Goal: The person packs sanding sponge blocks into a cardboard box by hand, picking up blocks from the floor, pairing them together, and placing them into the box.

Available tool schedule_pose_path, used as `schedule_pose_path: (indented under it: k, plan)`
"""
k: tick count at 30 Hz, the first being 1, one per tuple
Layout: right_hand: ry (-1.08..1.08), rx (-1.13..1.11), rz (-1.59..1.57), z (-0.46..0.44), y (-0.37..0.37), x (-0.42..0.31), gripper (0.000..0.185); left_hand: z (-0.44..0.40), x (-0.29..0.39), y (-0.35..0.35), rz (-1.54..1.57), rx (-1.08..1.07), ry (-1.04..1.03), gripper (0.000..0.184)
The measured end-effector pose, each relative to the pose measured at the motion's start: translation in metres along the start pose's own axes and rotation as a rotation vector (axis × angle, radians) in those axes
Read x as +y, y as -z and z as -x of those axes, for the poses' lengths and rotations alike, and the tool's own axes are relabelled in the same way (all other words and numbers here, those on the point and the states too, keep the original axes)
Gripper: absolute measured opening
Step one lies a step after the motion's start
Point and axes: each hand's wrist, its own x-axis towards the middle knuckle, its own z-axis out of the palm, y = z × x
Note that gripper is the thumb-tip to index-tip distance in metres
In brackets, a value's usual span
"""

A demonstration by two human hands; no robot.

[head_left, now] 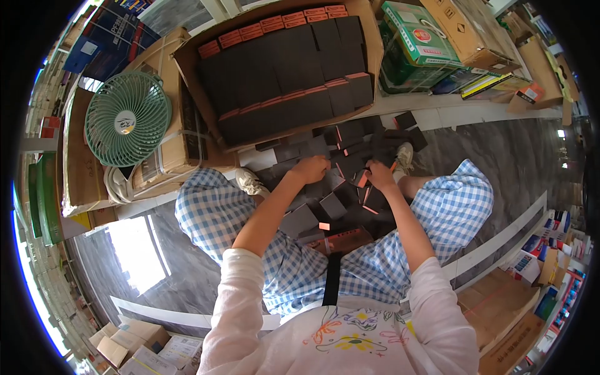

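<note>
In the head view, small black boxes with orange ends [333, 205] lie scattered on the floor between my legs. My left hand [310, 169] is closed above them, its fingertips pressed together; what it grips, if anything, is too small to name. To its right, my right hand [380, 174] has its fingers closed on a small black and orange box [362, 179]. Just beyond both hands stands a large open carton [181, 62], packed with rows of similar black boxes, some with orange ends facing up.
A green fan [128, 119] stands on cartons at the left. Green boxes [419, 37] and a brown carton [478, 37] are at the back right. Cartons [134, 340] sit at the lower left, more stock at the right edge. My shoes [252, 182] flank the small boxes.
</note>
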Motion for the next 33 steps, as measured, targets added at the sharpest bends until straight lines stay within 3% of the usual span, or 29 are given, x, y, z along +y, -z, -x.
schedule_pose_path:
  k: [2, 4, 5, 9, 11, 14, 17, 19, 23, 25, 27, 32, 33]
  plan:
    - [-0.037, 0.023, -0.052, -0.005, 0.008, 0.003, 0.028, -0.004, 0.003, 0.001, 0.001, -0.003, 0.014, 0.024]
    - [-0.206, 0.086, -0.105, -0.01, 0.013, 0.004, 0.033, -0.015, -0.002, -0.007, 0.022, 0.014, 0.015, 0.027]
    - [-0.256, 0.054, -0.101, -0.015, 0.008, 0.01, 0.05, -0.02, -0.004, -0.013, 0.027, 0.015, 0.02, 0.027]
    - [-0.349, 0.034, 0.046, -0.009, -0.001, 0.015, 0.067, -0.04, -0.002, -0.026, 0.015, 0.021, 0.066, 0.031]
    - [-0.331, -0.042, 0.265, -0.006, -0.017, 0.026, 0.087, -0.046, -0.005, -0.034, 0.008, -0.001, 0.087, 0.032]
    - [-0.307, 0.006, 0.453, -0.002, -0.042, 0.04, 0.09, -0.048, -0.009, -0.056, -0.042, 0.113, 0.069, 0.034]
    - [-0.266, 0.126, 0.483, 0.002, -0.046, 0.039, 0.087, -0.048, -0.001, -0.069, -0.172, 0.083, 0.235, 0.04]
    - [-0.239, 0.197, 0.504, 0.0, -0.047, 0.041, 0.084, -0.052, 0.002, -0.081, -0.412, 0.125, 0.242, 0.058]
    - [-0.288, 0.211, 0.527, -0.006, -0.046, 0.033, 0.071, -0.083, 0.007, -0.101, -0.498, 0.081, 0.291, 0.077]
    - [-0.314, 0.194, 0.546, -0.006, -0.037, 0.026, 0.068, -0.095, 0.012, -0.106, -0.397, 0.14, 0.303, 0.088]
    - [-0.39, -0.01, 0.415, -0.006, -0.03, 0.023, 0.08, -0.106, 0.011, -0.118, -0.424, 0.153, 0.316, 0.086]
    - [-0.354, 0.004, 0.394, 0.002, -0.04, 0.033, 0.088, -0.122, 0.004, -0.158, -0.617, 0.277, 0.339, 0.071]
    - [-0.344, 0.006, 0.385, 0.003, -0.043, 0.038, 0.09, -0.125, 0.0, -0.168, -0.617, 0.325, 0.334, 0.061]
